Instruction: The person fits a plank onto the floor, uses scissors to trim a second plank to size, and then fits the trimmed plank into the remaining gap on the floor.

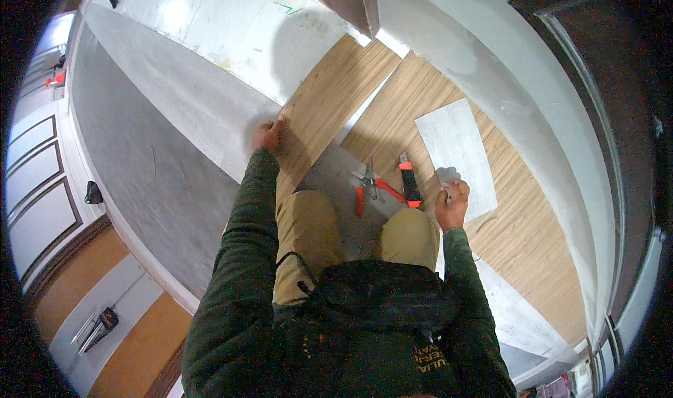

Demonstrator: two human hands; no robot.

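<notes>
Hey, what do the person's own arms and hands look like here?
The left sleeve and right sleeve are long and dark green, reaching about to the wrists. The left hand and right hand wear no gloves.

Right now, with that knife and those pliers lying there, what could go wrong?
The red-and-black knife lies close to the right knee, so a shift forward might press the knee onto it; I can't tell whether its blade is out. The red-handled pliers lie loose in front of the knees and could get knocked. The left grip holds the wood-look plank only at its edge, so it might slip.
</notes>
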